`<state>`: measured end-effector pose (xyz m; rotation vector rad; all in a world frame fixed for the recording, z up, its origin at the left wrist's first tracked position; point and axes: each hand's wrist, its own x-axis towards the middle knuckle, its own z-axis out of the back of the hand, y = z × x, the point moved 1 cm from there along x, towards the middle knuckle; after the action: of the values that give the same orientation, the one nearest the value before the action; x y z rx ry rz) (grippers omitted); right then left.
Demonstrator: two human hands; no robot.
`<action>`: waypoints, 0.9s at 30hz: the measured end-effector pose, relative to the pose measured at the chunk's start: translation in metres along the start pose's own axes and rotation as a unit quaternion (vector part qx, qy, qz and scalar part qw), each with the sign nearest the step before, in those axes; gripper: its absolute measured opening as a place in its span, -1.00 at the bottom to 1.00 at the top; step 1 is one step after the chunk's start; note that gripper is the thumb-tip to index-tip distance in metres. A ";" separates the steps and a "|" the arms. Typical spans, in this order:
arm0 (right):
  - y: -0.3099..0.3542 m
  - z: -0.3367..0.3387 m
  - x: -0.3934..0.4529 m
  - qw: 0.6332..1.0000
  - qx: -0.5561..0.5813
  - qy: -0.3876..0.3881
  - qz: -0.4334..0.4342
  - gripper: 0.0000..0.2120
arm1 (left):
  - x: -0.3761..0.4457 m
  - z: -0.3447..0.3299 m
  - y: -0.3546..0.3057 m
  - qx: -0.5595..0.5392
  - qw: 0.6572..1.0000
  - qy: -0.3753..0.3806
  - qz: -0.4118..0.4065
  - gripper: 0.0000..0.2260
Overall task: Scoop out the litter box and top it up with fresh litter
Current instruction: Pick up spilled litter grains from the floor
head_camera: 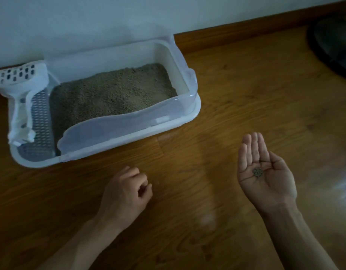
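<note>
Right hand [265,172] held flat, palm up, small pile of litter grains [257,172] cupped. Left hand [127,190] loosely curled, nothing seen held. Litter box [129,129] ahead-left of both; scoop [22,98] stowed at far-left end. Grains judged light, loose, easily spilled; scoop best gripped by handle.

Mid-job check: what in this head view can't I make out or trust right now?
- Dark round object, top right: cut by the frame edge and blurred; identity unclear.
- Pale smear at the right edge: motion blur, unreadable.
- Left hand: curled fingers hide whether anything is pinched.
- Grey litter bed: clumps indistinguishable; the box's frosted front wall hides the near part.
</note>
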<state>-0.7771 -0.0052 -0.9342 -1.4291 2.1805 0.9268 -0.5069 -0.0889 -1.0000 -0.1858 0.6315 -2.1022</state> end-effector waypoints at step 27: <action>-0.025 0.006 -0.003 0.999 -0.009 0.021 -0.037 -0.55 | -0.028 0.020 0.013 0.000 1.000 -0.007 0.024 -0.74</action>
<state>-0.7535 -0.0054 -0.9448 -1.5396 2.1394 0.9010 -0.4740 -0.0799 -0.9869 -0.1830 0.6211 -2.0531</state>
